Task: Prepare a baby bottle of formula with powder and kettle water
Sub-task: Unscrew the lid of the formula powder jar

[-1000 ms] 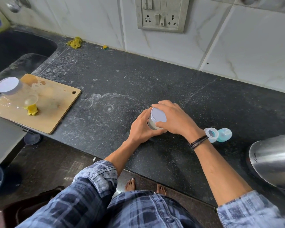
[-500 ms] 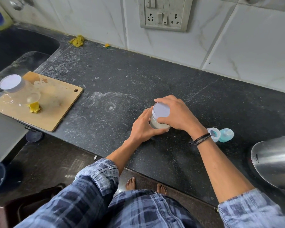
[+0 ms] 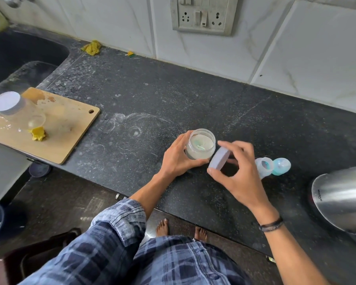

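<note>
Setting: a black speckled stone desk (image 3: 173, 89) under a white marble-tiled wall (image 3: 296, 54) with a grey socket panel (image 3: 202, 15); a dark sink (image 3: 19, 54) lies at the far left.
Change: the pale lilac round lid (image 3: 219, 161), seated on its jar half a second ago, is now off and tilted on edge just beside the rim.
Right hand (image 3: 238, 175): thumb and fingertips pinch the lid's rim.
Left hand (image 3: 177, 159): fingers wrap the clear glass jar of white powder (image 3: 200, 146), steadying it on the desk.
Inside: a teal scoop (image 3: 198, 144) lies on the powder.
Meaning: the powder can now be reached; scooping looks like the next step, so the task seems early.
Bottle: the small clear-and-teal baby bottle (image 3: 265, 167) lies on its side just past the right hand, untouched.
Kettle: a steel kettle (image 3: 341, 196) stands at the right edge.
Left side: a wooden cutting board (image 3: 70, 128) carries a second lidded jar (image 3: 7, 102) and a yellow lump (image 3: 37, 133).
</note>
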